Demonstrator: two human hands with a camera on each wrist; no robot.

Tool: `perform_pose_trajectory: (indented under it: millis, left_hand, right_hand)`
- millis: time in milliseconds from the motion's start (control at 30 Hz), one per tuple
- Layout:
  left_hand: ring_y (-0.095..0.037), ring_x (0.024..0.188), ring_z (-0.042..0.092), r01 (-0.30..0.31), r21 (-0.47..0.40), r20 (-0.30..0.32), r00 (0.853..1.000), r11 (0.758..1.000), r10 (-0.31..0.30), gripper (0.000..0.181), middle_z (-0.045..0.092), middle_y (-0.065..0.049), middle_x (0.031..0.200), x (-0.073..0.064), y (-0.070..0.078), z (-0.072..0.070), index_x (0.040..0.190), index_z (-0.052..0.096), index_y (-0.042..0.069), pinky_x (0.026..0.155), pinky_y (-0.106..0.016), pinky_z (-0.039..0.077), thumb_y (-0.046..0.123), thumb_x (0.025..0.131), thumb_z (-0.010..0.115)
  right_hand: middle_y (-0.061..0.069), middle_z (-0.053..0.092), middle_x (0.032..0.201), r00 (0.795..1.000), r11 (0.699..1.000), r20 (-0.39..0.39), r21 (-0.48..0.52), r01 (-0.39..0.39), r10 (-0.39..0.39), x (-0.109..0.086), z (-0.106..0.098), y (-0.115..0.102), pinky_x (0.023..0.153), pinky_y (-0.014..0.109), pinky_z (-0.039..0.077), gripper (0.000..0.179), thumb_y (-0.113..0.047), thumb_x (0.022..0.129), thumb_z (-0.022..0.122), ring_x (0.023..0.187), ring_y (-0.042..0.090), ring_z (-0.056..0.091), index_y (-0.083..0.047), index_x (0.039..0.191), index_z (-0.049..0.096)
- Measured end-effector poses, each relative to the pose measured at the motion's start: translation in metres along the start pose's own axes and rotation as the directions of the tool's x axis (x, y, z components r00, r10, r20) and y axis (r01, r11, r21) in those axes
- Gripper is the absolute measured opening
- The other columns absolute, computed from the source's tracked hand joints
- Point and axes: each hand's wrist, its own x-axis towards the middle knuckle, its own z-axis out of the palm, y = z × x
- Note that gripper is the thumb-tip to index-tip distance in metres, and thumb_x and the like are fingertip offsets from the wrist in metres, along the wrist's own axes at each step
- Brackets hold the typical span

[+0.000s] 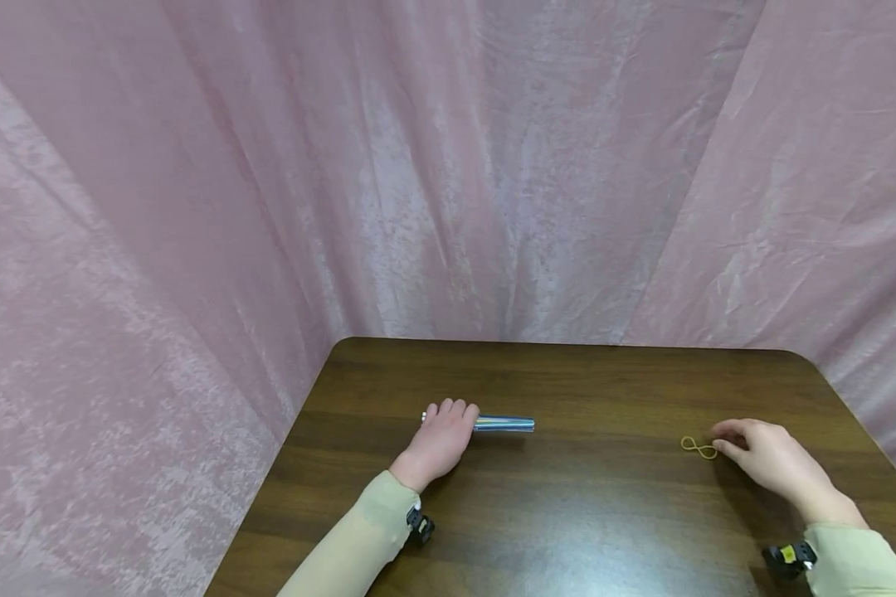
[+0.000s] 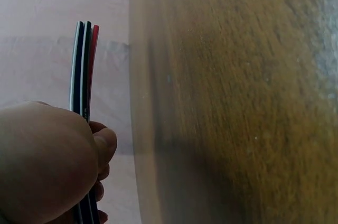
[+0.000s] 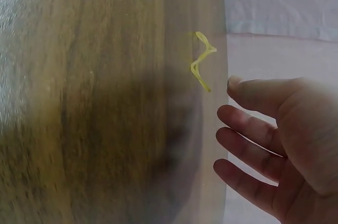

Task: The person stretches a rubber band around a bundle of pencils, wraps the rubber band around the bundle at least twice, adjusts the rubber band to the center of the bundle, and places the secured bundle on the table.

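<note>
My left hand [image 1: 442,435] grips a small bundle of pencils [image 1: 504,424] over the left part of the table, fingers curled round it. In the left wrist view the pencils [image 2: 81,76] show dark and silvery sides, with a red one at the edge; the fist hides their middle. On the right lies a thin yellow rubber band [image 1: 698,448], twisted into a figure eight. Beside it is my right hand [image 1: 776,464], thumb and fingers parted and nothing between them. The right wrist view has the fingertips [image 3: 228,135] just short of the rubber band [image 3: 196,65].
A brown wooden table [image 1: 567,497] with rounded far corners bears everything. Pink velvety curtain [image 1: 448,166] hangs behind its far edge and along the left side. Both forearms wear light sleeves [image 1: 358,531] with small black cameras at the wrists.
</note>
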Motion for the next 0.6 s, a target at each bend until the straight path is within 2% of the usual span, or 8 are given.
perform_pose_trajectory:
  millis: [133,267,367,600]
  left_hand:
    - [-0.021,0.096,0.047,-0.006,-0.005,0.006,1.000,1.000,0.006,0.015,0.058,-0.002,0.107,-0.001,0.000,0.000,0.125,0.057,0.012,0.086,-0.041,0.038,0.007,0.111,0.055]
    - [-0.021,0.096,0.048,-0.018,0.006,-0.006,1.000,1.000,0.018,0.015,0.058,-0.002,0.106,-0.002,0.001,0.002,0.124,0.057,0.013,0.086,-0.040,0.039,0.006,0.110,0.055]
    - [-0.021,0.097,0.048,-0.026,0.013,-0.007,1.000,1.000,0.026,0.016,0.058,-0.002,0.108,-0.001,0.001,0.003,0.125,0.057,0.013,0.086,-0.040,0.039,0.006,0.111,0.053]
    - [-0.021,0.096,0.047,-0.029,0.007,-0.009,1.000,1.000,0.029,0.016,0.058,-0.002,0.106,-0.003,0.001,0.003,0.124,0.057,0.013,0.084,-0.039,0.038,0.005,0.111,0.053]
  right_hand:
    - [0.007,0.076,0.101,1.000,1.000,-0.004,-0.008,0.022,-0.023,0.000,0.007,-0.003,0.082,0.060,0.055,0.018,-0.013,0.098,0.077,0.094,0.036,0.072,-0.003,0.112,0.078]
    - [0.008,0.076,0.100,0.996,0.997,-0.037,-0.030,0.077,-0.078,-0.001,0.013,-0.005,0.082,0.058,0.055,0.017,-0.003,0.091,0.080,0.093,0.035,0.073,-0.004,0.107,0.078]
    - [0.007,0.076,0.099,0.994,0.994,-0.063,-0.059,0.089,-0.092,-0.003,0.014,-0.006,0.081,0.057,0.056,0.019,0.001,0.086,0.082,0.093,0.034,0.072,-0.007,0.104,0.078]
    - [0.000,0.071,0.095,0.996,0.995,-0.043,-0.066,0.073,-0.076,-0.003,0.020,-0.010,0.080,0.054,0.055,0.011,-0.010,0.090,0.084,0.089,0.028,0.069,-0.012,0.099,0.078]
